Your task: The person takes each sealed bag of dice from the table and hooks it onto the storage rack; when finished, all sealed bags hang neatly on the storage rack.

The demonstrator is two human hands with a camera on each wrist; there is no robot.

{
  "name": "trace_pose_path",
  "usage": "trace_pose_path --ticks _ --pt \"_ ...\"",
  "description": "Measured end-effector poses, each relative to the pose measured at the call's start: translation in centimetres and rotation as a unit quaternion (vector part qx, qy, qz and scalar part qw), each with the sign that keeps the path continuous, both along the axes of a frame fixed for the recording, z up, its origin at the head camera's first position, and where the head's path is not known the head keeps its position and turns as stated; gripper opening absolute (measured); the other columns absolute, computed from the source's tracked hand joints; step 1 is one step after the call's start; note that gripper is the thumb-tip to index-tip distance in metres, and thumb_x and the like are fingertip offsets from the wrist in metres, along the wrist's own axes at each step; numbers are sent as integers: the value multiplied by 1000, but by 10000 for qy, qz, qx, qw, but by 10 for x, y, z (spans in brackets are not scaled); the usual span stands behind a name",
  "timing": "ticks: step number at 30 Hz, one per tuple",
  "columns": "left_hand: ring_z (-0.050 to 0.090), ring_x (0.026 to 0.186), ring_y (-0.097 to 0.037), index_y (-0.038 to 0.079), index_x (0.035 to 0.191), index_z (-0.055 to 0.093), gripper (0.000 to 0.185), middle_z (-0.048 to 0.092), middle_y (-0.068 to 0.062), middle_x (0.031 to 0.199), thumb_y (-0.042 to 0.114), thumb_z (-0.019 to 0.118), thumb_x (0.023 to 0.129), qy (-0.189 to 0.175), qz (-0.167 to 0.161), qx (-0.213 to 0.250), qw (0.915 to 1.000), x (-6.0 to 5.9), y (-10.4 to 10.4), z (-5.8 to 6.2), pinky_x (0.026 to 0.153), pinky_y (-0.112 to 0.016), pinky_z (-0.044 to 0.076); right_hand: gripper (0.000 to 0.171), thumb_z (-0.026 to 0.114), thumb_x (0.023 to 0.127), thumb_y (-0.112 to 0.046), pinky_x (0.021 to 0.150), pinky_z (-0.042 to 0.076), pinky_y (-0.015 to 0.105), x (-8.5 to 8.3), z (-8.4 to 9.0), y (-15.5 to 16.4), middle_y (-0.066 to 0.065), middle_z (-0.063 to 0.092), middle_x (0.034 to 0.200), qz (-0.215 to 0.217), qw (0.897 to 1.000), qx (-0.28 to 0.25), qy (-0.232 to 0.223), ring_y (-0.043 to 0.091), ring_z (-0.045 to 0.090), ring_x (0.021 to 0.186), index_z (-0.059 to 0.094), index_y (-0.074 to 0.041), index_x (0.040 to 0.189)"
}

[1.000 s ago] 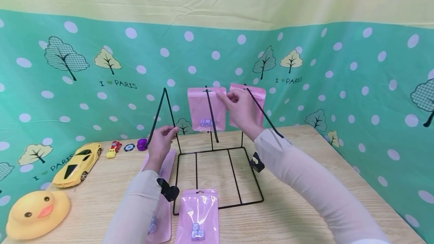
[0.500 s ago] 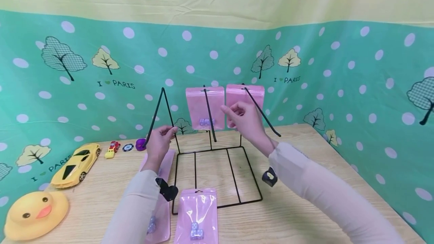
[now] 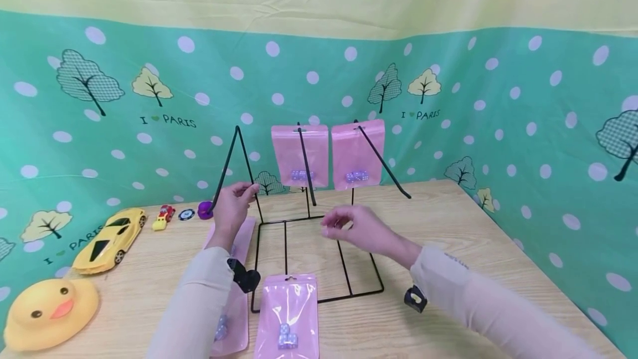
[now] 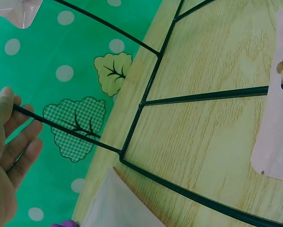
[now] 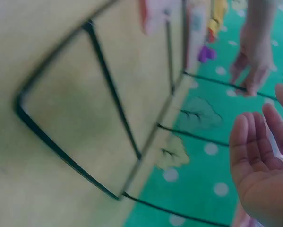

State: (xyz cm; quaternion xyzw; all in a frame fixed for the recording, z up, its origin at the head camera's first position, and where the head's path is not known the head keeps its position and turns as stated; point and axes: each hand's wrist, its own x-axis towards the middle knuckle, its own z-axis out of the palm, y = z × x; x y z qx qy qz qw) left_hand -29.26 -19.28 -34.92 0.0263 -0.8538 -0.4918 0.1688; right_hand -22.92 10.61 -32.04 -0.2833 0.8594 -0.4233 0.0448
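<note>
My left hand (image 3: 232, 206) pinches the left upright of a black wire display rack (image 3: 286, 248); the left wrist view shows the thumb and fingers around that thin wire (image 4: 75, 132). My right hand (image 3: 366, 230) is in the air over the rack's base, fingers loosely bent and holding nothing. A pink bag with dice (image 3: 287, 151) hangs from the middle hook, and a second pink bag (image 3: 345, 154) hangs slightly tilted from the right hook. The left hook carries no bag. Another pink dice bag (image 3: 301, 309) lies at the rack's front.
More pink packaging (image 3: 238, 320) lies left of the rack, partly hidden by my left arm. Along the left stand a yellow toy duck (image 3: 50, 314), a yellow car (image 3: 109, 241), a small red and yellow toy (image 3: 163, 218), a round chip (image 3: 186, 214) and a purple object (image 3: 205, 210).
My right hand has let go of the bag on the right hook and moved down over the rack base. That bag now hangs free, tilted. My left hand stays on the upright.
</note>
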Motion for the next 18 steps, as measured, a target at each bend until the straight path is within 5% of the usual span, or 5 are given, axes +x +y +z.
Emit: trace_pose_path --ticks 7,18 --pt "72 100 -33 1 120 72 34 73 -18 115 28 63 103 -8 37 -21 10000 2 2 2 85 -42 58 29 77 92 -21 82 55 28 14 -42 -10 4 71 103 612 9975 288 -183 16 63 94 72 -2 114" --pt "73 100 -34 1 121 72 34 74 -18 114 28 63 103 8 92 -53 9999 1 2 1 84 -40 59 56 81 86 -40 97 50 37 32 -74 -21 1 63 112 373 9915 1222 -245 20 60 105 68 -3 126"
